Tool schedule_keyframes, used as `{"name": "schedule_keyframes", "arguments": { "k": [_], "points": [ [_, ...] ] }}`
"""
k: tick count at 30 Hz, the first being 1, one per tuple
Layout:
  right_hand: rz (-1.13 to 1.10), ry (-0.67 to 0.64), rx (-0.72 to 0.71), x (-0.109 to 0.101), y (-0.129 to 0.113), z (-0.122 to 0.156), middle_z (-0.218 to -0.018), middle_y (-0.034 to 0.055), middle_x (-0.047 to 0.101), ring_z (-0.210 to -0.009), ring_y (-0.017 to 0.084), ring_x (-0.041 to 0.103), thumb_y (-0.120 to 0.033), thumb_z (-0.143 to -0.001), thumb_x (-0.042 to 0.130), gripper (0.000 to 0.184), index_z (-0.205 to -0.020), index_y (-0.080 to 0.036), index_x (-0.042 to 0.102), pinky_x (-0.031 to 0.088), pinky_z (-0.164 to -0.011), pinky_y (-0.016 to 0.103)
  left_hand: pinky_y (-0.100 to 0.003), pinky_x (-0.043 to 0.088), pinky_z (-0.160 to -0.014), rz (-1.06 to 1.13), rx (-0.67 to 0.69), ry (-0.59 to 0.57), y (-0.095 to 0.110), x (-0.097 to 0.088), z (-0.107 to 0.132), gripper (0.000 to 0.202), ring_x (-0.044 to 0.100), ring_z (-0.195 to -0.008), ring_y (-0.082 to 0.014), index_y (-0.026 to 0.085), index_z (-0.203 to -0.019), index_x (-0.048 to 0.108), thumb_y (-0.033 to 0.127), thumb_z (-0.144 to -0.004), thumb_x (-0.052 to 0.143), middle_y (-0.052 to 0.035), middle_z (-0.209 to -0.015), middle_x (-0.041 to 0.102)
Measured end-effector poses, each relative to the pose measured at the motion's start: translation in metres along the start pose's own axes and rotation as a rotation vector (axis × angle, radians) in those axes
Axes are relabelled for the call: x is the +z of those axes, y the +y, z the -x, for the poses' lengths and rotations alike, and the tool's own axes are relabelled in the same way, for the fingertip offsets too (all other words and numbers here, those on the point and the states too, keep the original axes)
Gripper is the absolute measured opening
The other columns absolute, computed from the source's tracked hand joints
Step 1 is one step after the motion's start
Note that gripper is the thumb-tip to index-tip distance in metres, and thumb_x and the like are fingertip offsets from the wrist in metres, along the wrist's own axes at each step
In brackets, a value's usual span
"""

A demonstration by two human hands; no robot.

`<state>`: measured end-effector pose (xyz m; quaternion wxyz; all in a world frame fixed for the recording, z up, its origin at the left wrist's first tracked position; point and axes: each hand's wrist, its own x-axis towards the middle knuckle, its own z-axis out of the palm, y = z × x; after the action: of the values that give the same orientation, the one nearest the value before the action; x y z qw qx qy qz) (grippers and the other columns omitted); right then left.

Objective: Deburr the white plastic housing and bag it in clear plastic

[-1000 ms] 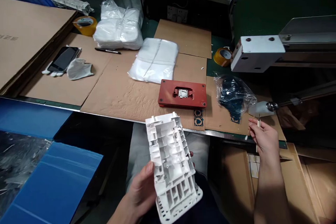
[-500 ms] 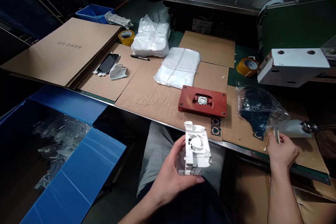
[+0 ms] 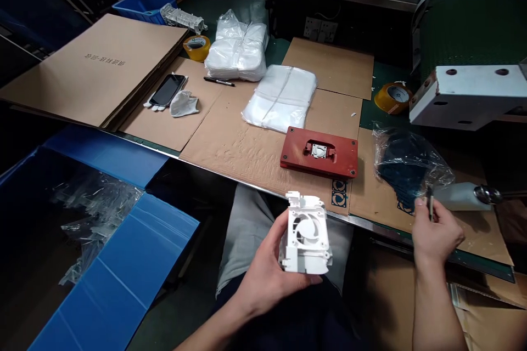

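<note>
Over my lap, my left hand [image 3: 267, 263] wraps round a white plastic housing [image 3: 307, 260], its face with a round fan-shaped opening turned up toward me. At the right, my right hand [image 3: 438, 230] is closed on a thin stick-like tool [image 3: 431, 208], whose kind I cannot make out. Its fingertips are beside dark blue fan-patterned pieces [image 3: 401, 184], partly inside a clear plastic bag [image 3: 411, 145]. A red fixture block [image 3: 267, 162] with a small white fan-shaped piece [image 3: 319, 151] in its recess lies on the table. Two blue fan-patterned pieces [image 3: 339, 193] lie at the table's front edge.
A pale bottle [image 3: 461, 197] lies beyond my right hand. White bag bundles [image 3: 282, 98], tape rolls [image 3: 393, 98], a phone [image 3: 168, 90] on gloves and a cardboard stack [image 3: 90, 66] are on the table. A blue box [image 3: 144, 252] with clear plastic stands left. A white machine bracket [image 3: 473, 96] juts in.
My right hand has shifted slightly left, its fingertips closer to the blue pieces. The white housing has tipped so its fan-shaped face shows more fully. The view has moved a little.
</note>
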<state>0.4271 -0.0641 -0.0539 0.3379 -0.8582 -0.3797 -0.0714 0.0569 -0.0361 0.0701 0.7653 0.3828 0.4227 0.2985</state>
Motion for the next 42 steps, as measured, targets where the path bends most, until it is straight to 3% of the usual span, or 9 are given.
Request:
{"name": "schedule_keyframes", "arguments": {
  "k": [8, 12, 17, 19, 24, 29, 34, 38, 42],
  "points": [
    [-0.045, -0.19, -0.211, 0.044, -0.05, 0.025, -0.098, 0.0169, 0.069, -0.097, 0.031, 0.06, -0.056, -0.093, 0.049, 0.054, -0.109, -0.012, 0.076, 0.046, -0.091, 0.048, -0.049, 0.05, -0.098, 0.473, -0.195, 0.115, -0.019, -0.007, -0.003, 0.074, 0.067, -0.105, -0.0349, 0.017, -0.117, 0.061, 0.045, -0.057, 0.093, -0.0116, -0.106, 0.073],
    [-0.112, -0.194, -0.214, 0.027, -0.075, 0.037, -0.122, 0.0196, 0.066, -0.117, 0.037, 0.055, -0.059, -0.091, 0.055, 0.056, -0.119, -0.013, 0.071, 0.037, -0.104, 0.058, -0.052, 0.047, -0.103, 0.748, -0.294, 0.131, -0.023, -0.014, -0.008, 0.072, 0.067, -0.109, -0.0352, 0.018, -0.116, 0.063, 0.055, -0.061, 0.089, -0.0125, -0.111, 0.073],
    [-0.675, -0.984, -0.172, -0.033, -0.137, 0.095, -0.15, 0.013, 0.049, -0.131, 0.03, 0.054, -0.064, -0.087, 0.059, 0.086, -0.158, -0.026, 0.027, 0.049, -0.105, 0.047, -0.049, 0.044, -0.106, 0.722, -0.189, 0.231, -0.031, -0.014, -0.019, 0.062, 0.065, -0.113, -0.0332, 0.018, -0.114, 0.065, 0.032, -0.061, 0.093, -0.0108, -0.113, 0.073],
    [-0.579, -1.077, -0.139, -0.041, -0.156, 0.123, -0.157, 0.0115, 0.04, -0.139, 0.031, 0.047, -0.053, -0.081, 0.07, 0.095, -0.159, -0.028, 0.021, 0.046, -0.11, 0.048, -0.046, 0.043, -0.106, 0.699, -0.143, 0.217, -0.036, -0.012, -0.023, 0.055, 0.064, -0.114, -0.0321, 0.018, -0.114, 0.066, 0.025, -0.065, 0.09, -0.0105, -0.115, 0.072],
    [-0.44, -0.844, -0.108, -0.031, -0.171, 0.164, -0.136, 0.0094, 0.059, -0.121, 0.028, 0.062, -0.036, -0.082, 0.068, 0.079, -0.153, -0.027, 0.035, 0.057, -0.096, 0.04, -0.041, 0.041, -0.107, 0.867, -0.157, 0.059, -0.047, -0.024, -0.032, 0.04, 0.062, -0.119, -0.0318, 0.016, -0.113, 0.069, 0.034, -0.08, 0.079, -0.0112, -0.118, 0.072],
    [-0.29, -0.389, -0.281, -0.022, -0.164, 0.184, -0.129, 0.0165, 0.056, -0.112, 0.033, 0.063, -0.043, -0.087, 0.068, 0.075, -0.152, -0.022, 0.039, 0.058, -0.091, 0.045, -0.044, 0.042, -0.105, 1.002, -0.203, -0.008, -0.065, -0.042, -0.054, 0.062, 0.063, -0.116, -0.0355, 0.01, -0.107, 0.071, 0.066, -0.087, 0.056, -0.0175, -0.11, 0.073],
    [-0.032, -0.347, -0.378, -0.01, -0.15, 0.201, -0.135, 0.021, 0.048, -0.117, 0.04, 0.059, -0.053, -0.094, 0.053, 0.072, -0.156, -0.022, 0.034, 0.057, -0.088, 0.056, -0.045, 0.043, -0.103, 1.043, -0.349, -0.055, -0.09, -0.031, -0.075, 0.067, 0.069, -0.103, -0.0328, 0.002, -0.116, 0.066, 0.062, -0.096, 0.044, -0.0216, -0.104, 0.074],
    [-0.117, -0.205, -0.336, -0.006, -0.144, 0.21, -0.147, 0.0269, 0.037, -0.123, 0.044, 0.054, -0.053, -0.086, 0.068, 0.095, -0.16, -0.016, 0.021, 0.057, -0.089, 0.058, -0.046, 0.042, -0.105, 1.072, -0.408, -0.09, -0.092, -0.026, -0.077, 0.065, 0.071, -0.098, -0.0309, 0.006, -0.119, 0.066, 0.063, -0.092, 0.051, -0.019, -0.106, 0.075],
    [-0.202, -0.129, -0.253, -0.002, -0.148, 0.219, -0.133, 0.0263, 0.052, -0.116, 0.046, 0.059, -0.046, -0.084, 0.07, 0.102, -0.161, -0.013, 0.013, 0.057, -0.086, 0.063, -0.049, 0.039, -0.107, 1.061, -0.394, -0.129, -0.089, -0.028, -0.073, 0.066, 0.068, -0.109, -0.0344, 0.006, -0.118, 0.067, 0.064, -0.091, 0.052, -0.0201, -0.108, 0.075]
  ]
}}
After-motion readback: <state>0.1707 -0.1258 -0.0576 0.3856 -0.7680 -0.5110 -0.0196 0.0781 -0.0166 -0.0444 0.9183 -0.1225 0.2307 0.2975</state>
